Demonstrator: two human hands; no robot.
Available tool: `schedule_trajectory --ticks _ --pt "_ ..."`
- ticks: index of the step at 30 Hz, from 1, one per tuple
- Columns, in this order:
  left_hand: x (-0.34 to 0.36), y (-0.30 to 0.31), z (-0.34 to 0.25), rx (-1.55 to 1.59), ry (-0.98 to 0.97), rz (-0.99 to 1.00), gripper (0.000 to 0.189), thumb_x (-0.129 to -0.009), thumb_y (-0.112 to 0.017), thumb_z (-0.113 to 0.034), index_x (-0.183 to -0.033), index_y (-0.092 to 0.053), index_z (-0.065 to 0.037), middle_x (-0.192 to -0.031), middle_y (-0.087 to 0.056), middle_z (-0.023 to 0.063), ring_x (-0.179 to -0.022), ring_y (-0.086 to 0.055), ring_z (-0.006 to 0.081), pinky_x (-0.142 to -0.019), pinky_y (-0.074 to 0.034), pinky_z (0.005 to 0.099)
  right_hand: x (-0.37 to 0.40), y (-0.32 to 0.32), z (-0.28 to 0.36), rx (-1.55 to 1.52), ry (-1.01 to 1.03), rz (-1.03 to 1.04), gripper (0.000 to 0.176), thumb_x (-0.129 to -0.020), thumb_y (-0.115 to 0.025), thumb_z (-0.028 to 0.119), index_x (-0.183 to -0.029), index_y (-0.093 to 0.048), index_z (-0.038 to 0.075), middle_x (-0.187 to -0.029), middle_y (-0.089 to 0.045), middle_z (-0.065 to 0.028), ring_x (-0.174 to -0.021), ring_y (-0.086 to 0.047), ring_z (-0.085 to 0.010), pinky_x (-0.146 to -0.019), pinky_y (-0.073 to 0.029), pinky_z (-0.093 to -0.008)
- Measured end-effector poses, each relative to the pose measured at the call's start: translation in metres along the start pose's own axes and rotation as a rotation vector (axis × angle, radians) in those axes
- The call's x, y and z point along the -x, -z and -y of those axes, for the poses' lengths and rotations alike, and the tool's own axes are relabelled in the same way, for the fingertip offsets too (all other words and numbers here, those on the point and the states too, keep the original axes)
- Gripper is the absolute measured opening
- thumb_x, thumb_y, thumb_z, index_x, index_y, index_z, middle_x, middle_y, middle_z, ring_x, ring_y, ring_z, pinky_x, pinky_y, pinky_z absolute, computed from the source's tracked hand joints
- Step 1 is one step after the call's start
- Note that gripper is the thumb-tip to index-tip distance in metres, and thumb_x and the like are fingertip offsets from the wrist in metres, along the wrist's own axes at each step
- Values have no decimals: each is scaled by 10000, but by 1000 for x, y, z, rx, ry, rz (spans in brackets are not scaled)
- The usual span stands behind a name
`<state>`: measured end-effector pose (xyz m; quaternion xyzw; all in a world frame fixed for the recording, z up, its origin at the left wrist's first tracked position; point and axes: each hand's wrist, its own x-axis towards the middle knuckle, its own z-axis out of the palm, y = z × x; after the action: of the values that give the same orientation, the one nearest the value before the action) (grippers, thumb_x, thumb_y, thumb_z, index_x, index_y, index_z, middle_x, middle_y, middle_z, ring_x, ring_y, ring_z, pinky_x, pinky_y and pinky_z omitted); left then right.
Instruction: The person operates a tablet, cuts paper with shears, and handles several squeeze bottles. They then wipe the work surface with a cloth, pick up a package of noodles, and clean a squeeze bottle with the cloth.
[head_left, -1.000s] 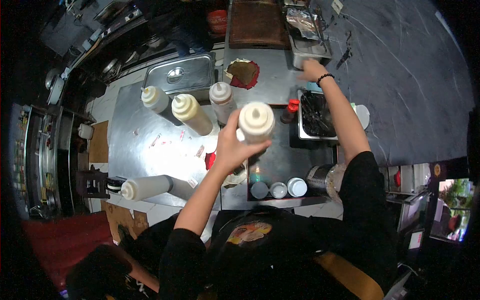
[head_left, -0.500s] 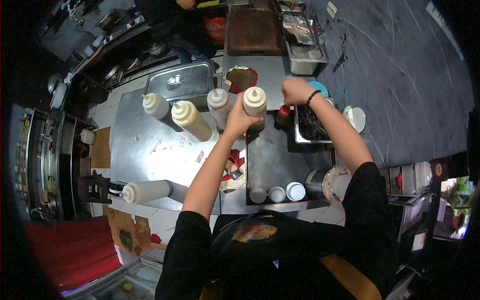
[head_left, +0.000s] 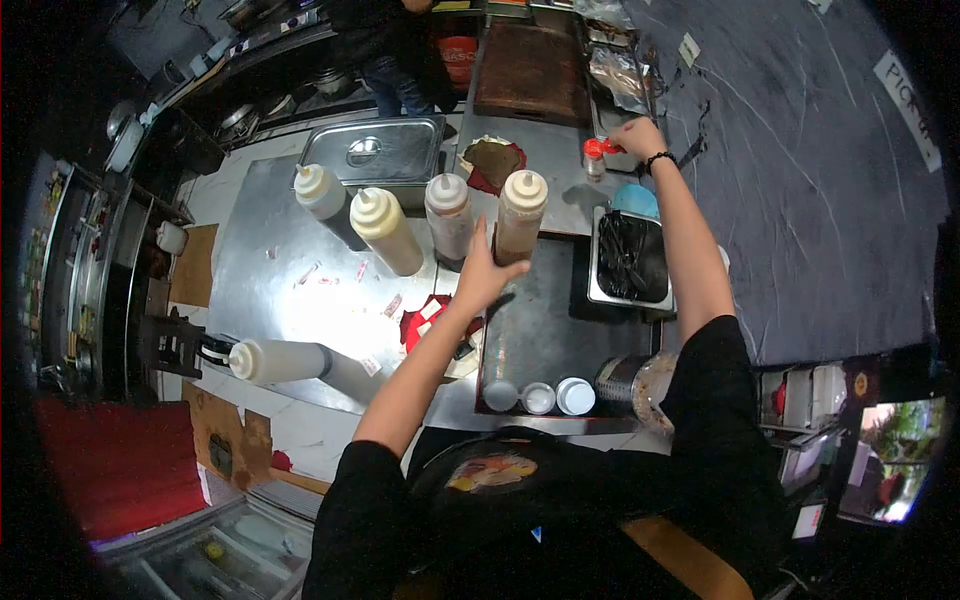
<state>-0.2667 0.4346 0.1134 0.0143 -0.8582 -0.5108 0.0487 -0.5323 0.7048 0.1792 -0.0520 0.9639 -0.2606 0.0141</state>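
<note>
My left hand (head_left: 487,275) is open at the lower part of a squeeze bottle (head_left: 522,212) with a cream cap, one finger along its left side and the thumb stretched out below. My right hand (head_left: 637,143) reaches farther forward, its fingers closed on the red lid of a small clear shaker (head_left: 595,163). Left of my left hand stand a squeeze bottle of greyish sauce (head_left: 449,215), one of pale yellow sauce (head_left: 388,235) and one with dark contents (head_left: 325,200).
A white squeeze bottle (head_left: 275,361) stands at the table's left. A metal container of black plastic cutlery (head_left: 632,258) sits under my right forearm. Small white containers (head_left: 575,396) line the dark tray (head_left: 560,325). Beyond are a lidded steel pan (head_left: 372,150) and another person (head_left: 385,50).
My right hand has moved forward with the red-lidded shaker. My left hand has loosened from the cream-capped bottle and slid lower beside it. The camera view has shifted slightly.
</note>
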Motion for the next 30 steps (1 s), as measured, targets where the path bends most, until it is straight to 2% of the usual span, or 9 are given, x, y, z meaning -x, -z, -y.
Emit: schedule_trajectory --ticks 5,6,7,12,15,18,21,28,30 --pt "91 24 15 196 130 117 840 -730 -728 -140 -1386 -206 -83 -1336 -383 182 -1230 -401 265 -966 -359 350 -14 -13 -42 -141 -323 16 284 -678 -690 301 -653 -659 20 -617 -636 -81 -501 -584 -151 -484 -452 -291" --pt "100 28 17 213 152 124 819 -740 -717 -125 -1384 -213 -84 -1326 -396 175 -1227 -405 257 -967 -357 347 -12 -19 -51 -244 -350 4 248 -675 -694 258 -615 -624 27 -558 -588 -59 -419 -507 -133 -407 -378 -282" --pt "103 33 8 235 135 120 776 -745 -681 -95 -1371 -225 -50 -1326 -380 236 -1221 -407 340 -989 -364 400 -11 -23 -57 -346 -373 -5 230 -672 -697 215 -578 -590 35 -500 -540 -37 -337 -430 -115 -331 -303 -273" --pt "78 23 -11 223 35 -11 708 -767 -660 -129 -1351 -271 -35 -1296 -435 180 -1192 -448 274 -942 -408 397 -4 -44 -68 -534 -552 -84 193 -684 -689 208 -655 -630 27 -528 -557 -43 -394 -469 -120 -383 -352 -273" --pt "56 9 -26 216 -46 -64 719 -758 -660 -124 -1355 -269 -35 -1294 -418 189 -1201 -424 297 -951 -387 389 -30 -56 -106 -223 -478 -72 243 -706 -670 246 -682 -644 5 -561 -585 -58 -447 -513 -140 -440 -398 -284" --pt "40 -8 -27 106 -162 -129 754 -738 -669 -109 -1371 -260 -67 -1325 -367 182 -1204 -404 293 -929 -396 368 -16 -46 -93 -319 -426 -49 316 -713 -672 306 -707 -657 -10 -606 -614 -81 -490 -550 -149 -490 -431 -290" --pt "29 -18 -34 75 -213 -201 778 -733 -664 -104 -1380 -232 -69 -1362 -293 178 -1234 -352 310 -942 -383 376 3 -29 -67 -95 -461 -43 385 -717 -671 379 -737 -666 -6 -656 -637 -116 -595 -612 -210 -591 -470 -325" --pt "19 -20 -33 231 -171 -223 774 -694 -654 -67 -1343 -233 -42 -1328 -281 194 -1243 -309 365 -1027 -285 410 28 -11 -44 35 -166 -351 477 -749 -615 401 -1011 -597 3 -1007 -618 -220 -979 -580 -357 -820 -452 -420" --pt "15 -15 -32 278 -122 -196 755 -691 -654 -56 -1330 -253 -52 -1301 -303 193 -1222 -333 361 -1013 -302 408 43 -2 -19 8 -58 -427 424 -777 -601 363 -1029 -586 22 -936 -636 -187 -880 -604 -344 -760 -464 -404"
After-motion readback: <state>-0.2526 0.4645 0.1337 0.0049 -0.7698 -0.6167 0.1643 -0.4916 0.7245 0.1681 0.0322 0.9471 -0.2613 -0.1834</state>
